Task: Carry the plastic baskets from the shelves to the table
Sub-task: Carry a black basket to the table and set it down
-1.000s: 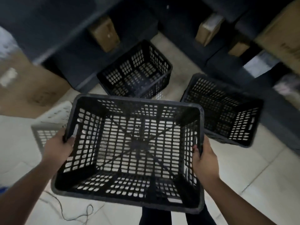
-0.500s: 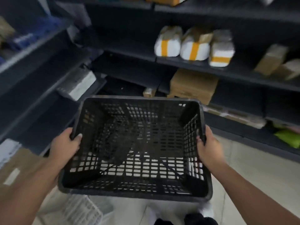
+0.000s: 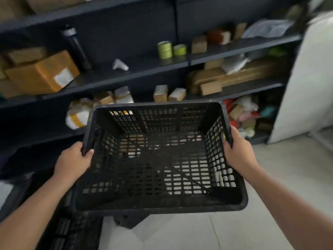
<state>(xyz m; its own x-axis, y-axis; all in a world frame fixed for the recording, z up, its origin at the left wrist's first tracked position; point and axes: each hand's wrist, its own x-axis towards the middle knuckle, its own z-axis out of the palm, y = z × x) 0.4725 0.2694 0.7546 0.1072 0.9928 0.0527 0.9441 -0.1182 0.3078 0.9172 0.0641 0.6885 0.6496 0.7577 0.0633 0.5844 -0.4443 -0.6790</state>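
Carrying black plastic basket (image 3: pixel 158 159) | left hand (image 3: pixel 73 160), right hand (image 3: pixel 237 153) clench side rims, we balance it level | shelves (image 3: pixel 126 69) far

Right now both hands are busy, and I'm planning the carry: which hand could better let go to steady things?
Neither, probably. The left hand and the right hand each clamp an opposite side rim of the empty black slotted plastic basket, held in mid-air. Releasing either would likely tip it.
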